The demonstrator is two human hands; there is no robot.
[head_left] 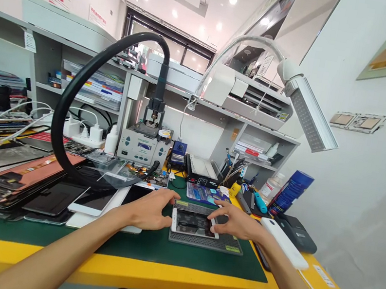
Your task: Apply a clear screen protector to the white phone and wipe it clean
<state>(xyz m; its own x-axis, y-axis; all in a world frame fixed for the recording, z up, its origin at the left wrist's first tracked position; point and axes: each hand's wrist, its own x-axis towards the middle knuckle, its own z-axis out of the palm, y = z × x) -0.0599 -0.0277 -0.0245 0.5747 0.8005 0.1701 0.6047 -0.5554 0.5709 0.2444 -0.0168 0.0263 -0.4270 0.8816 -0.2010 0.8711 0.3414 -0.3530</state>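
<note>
A white-framed smartphone [190, 223] with a dark, reflective screen lies lengthwise on a grey perforated mat [206, 243]. My left hand [154, 208] is at the phone's left end, thumb by its edge and forefinger apart from the thumb near the mat's upper corner. At the other end, my right hand [235, 220] has thumb and forefinger on the phone's right end. Its remaining fingers are partly hidden. Beneath the mat spreads a dark green work mat [145, 250].
Stacked phone screens [24, 180] and white phones [92, 201] lie leftward. A black hose arches from a hot-air station [143, 148]. Behind the mat sits a blue tray [203, 194]. Rightward are a white device [285, 244], a blue can [291, 193] and an overhead lamp [312, 115].
</note>
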